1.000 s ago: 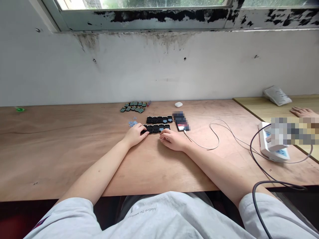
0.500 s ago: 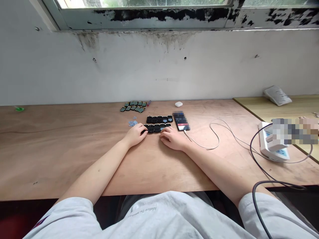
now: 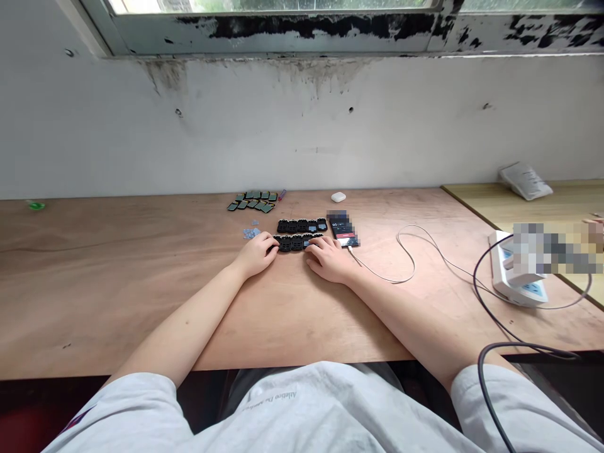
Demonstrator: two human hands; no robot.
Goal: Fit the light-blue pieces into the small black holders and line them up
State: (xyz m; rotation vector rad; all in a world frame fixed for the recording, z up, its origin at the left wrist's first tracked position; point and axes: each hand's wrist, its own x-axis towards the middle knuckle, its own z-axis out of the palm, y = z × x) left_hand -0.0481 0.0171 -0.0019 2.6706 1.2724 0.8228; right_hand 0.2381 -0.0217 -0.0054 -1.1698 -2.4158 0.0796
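Note:
Two rows of small black plastic housings lie one behind the other on the table. My left hand [image 3: 255, 255] is closed on the left end of the near row of black housings [image 3: 293, 243], thumb and fingertips at its edge. At the other end of that row, my right hand [image 3: 329, 260] has its fingers bent over the last housings and partly covers them. A blue-grey piece shows beside its fingertips. The far row of black housings [image 3: 295, 225] has blue-grey pieces in its right end. Small loose blue-grey pieces [image 3: 250, 233] lie just beyond my left hand.
Green-faced boards [image 3: 255, 204] lie in two rows at the back, with a thin purple-red tool [image 3: 282, 195] beside them. A phone [image 3: 344, 228] on a white cable [image 3: 406, 280] lies right of the housings. Further right stands a power strip [image 3: 516, 286]. A white case [image 3: 338, 197] sits behind.
My right hand has shifted very slightly right and away from me, its fingers reaching further over the right end of the near row. My left hand stays at the left end.

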